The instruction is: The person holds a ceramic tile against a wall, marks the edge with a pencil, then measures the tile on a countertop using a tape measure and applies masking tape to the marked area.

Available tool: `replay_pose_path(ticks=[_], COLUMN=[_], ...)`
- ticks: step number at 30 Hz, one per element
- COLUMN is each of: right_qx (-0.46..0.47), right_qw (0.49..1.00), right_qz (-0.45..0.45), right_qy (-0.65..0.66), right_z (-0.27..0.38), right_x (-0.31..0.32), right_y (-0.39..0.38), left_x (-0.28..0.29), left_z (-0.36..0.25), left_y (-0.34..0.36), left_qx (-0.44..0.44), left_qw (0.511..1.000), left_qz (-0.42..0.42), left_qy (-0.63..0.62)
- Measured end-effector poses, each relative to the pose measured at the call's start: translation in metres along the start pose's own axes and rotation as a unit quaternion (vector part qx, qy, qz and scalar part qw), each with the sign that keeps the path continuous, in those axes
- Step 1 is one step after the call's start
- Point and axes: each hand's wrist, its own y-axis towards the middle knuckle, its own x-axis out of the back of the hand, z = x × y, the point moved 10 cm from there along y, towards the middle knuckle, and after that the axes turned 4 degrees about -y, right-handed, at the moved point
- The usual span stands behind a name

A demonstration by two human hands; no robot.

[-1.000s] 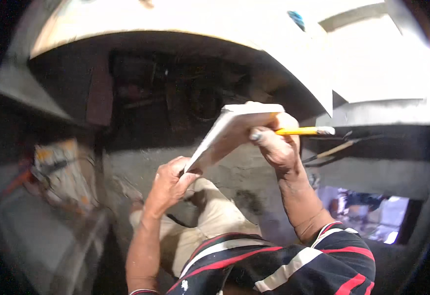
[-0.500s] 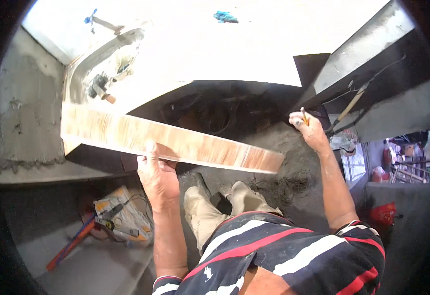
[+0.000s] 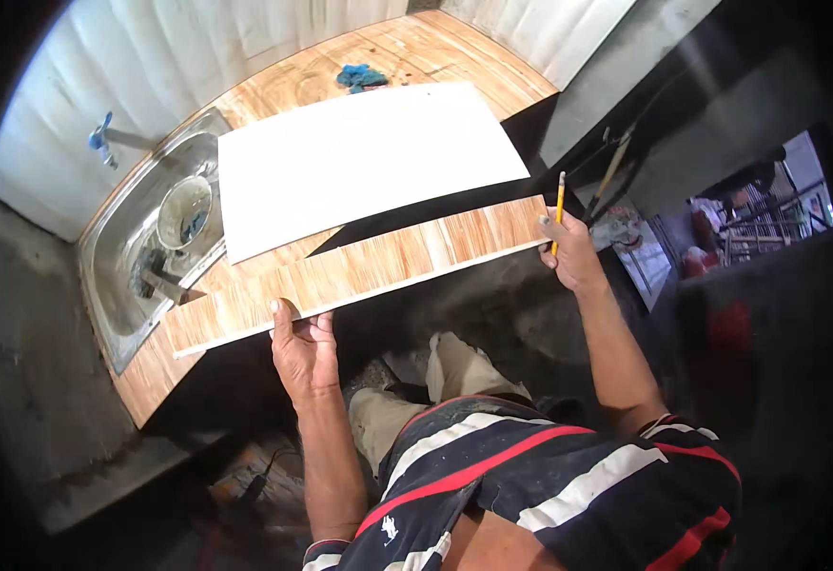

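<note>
A long, narrow wood-grain strip with a pale lower edge spans the space in front of me, its right end raised. My left hand grips its lower edge left of the middle, thumb on top and fingers underneath. At the right end my right hand pinches the strip and also holds a yellow pencil upright against it. Behind the strip, a large white panel lies on the wood-grain countertop.
A steel sink at the left holds a white bucket and a hammer. Above it juts a blue-handled tap. A blue-green rag lies on the counter. A wooden handle leans at the right.
The strip's right end has swung up and away from me. My right hand, earlier apart from it with the pencil, now grips that end. The view has shifted, showing the sink and counter clearly.
</note>
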Motion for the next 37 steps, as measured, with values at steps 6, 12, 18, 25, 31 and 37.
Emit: replay_pose_path(ticks=[6,12,18,25,31,37], right_qx=[0.022,0.046,0.041,-0.027,0.025,-0.056], right_qw=[0.997,0.992,0.99,0.997,0.987,0.995], right_qz=[-0.058,-0.073,-0.094,-0.062,-0.01,-0.019], right_qy=[0.038,0.086,0.095,0.022,-0.159,-0.085], right_z=[0.01,0.016,0.012,-0.007,0.002,-0.005], right_x=[0.01,0.023,0.044,0.053,0.064,0.095], right_y=[0.017,0.056,0.142,0.252,0.32,0.347], left_x=[-0.011,0.01,0.024,-0.012,-0.045,-0.102], left_z=[0.008,-0.06,-0.12,-0.123,-0.113,-0.067], left_y=[0.019,0.053,0.084,0.14,0.175,0.172], left_qx=[0.095,0.013,-0.082,-0.18,-0.113,-0.093], left_qw=[0.993,0.994,0.992,0.962,0.94,0.928], left_qz=[0.069,0.107,0.043,-0.068,0.032,0.06], left_qy=[0.0,-0.002,0.089,0.196,0.321,0.355])
